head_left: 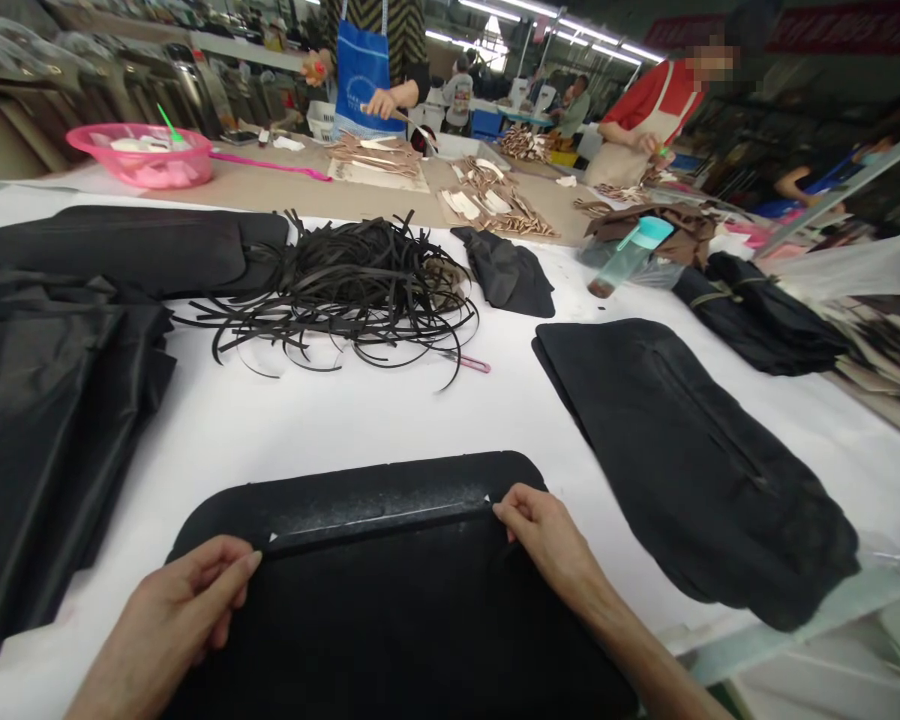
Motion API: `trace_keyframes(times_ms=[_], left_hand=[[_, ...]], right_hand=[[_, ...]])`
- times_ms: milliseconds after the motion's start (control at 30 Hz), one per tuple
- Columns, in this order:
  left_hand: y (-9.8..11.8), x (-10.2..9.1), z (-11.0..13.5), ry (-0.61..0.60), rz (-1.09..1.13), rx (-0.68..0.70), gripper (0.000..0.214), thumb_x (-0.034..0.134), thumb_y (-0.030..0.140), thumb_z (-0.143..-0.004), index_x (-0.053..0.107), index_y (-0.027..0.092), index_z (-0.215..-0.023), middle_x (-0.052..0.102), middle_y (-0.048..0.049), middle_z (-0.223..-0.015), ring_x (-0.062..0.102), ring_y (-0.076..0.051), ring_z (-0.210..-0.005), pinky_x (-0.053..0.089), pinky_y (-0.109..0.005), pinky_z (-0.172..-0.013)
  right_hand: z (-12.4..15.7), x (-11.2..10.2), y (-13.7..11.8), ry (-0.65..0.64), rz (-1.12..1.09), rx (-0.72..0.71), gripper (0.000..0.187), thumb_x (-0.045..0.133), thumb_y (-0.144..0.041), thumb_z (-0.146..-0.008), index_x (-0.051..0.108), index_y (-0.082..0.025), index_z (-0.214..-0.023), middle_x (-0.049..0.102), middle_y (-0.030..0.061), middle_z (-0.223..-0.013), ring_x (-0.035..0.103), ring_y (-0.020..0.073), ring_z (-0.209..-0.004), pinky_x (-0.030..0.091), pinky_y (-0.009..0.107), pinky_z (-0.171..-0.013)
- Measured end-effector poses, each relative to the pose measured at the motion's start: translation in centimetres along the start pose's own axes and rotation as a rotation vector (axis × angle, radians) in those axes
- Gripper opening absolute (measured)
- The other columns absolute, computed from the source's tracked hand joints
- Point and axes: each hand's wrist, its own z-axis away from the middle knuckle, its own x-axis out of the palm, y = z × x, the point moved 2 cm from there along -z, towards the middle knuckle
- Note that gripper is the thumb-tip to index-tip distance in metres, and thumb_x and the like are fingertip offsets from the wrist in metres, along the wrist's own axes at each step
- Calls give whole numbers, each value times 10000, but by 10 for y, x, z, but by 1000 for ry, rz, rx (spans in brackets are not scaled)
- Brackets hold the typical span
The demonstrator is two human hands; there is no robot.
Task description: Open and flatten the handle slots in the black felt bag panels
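In front of me lies a black, round-cornered panel (pixel 360 480) with a whitish line running across it and a small white mark near each end of the line. Over its lower part is a second black sheet (pixel 390 620), whose top edge runs along just below that line. My left hand (pixel 187 600) pinches the left end of this edge between thumb and fingers. At the right end, my right hand (pixel 551 535) pinches the same edge, thumb on top. The edge is stretched straight between both hands.
Black strips (pixel 367 280) lie heaped beyond the panel, with a pink-handled tool (pixel 474 364) beside them. Black pieces are stacked left (pixel 37 400) and right (pixel 675 430). A bottle (pixel 630 258) and a pink basin (pixel 142 155) stand farther back. Two people work across the table.
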Motion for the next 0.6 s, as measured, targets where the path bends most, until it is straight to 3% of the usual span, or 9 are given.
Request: trace_keyframes(times_ms=[167, 400, 600], left_hand=[[-2, 0, -3, -20, 13, -6, 511, 460, 700, -629, 522, 202, -724, 454, 48, -479, 412, -125, -412, 298, -227, -387], [10, 1, 3, 23, 50, 31, 387, 483, 595, -667, 481, 208, -681, 429, 67, -466, 394, -104, -366, 288, -201, -336], [9, 2, 3, 36, 74, 58, 305, 468, 509, -727, 462, 208, -673, 421, 76, -474, 403, -95, -358, 270, -179, -311]], right_hand=[[1, -1, -5, 3, 52, 50, 255, 453, -358, -805, 474, -205, -602, 506, -39, -556, 460, 125, -554, 278, 246, -520], [-4, 6, 6, -25, 65, 23, 289, 429, -436, -803, 453, -217, -616, 453, -43, -531, 446, 137, -544, 270, 251, -501], [-4, 6, 2, -17, 157, 6, 330, 392, -479, -807, 369, -221, -601, 404, -48, -520, 408, 134, -534, 256, 251, -498]])
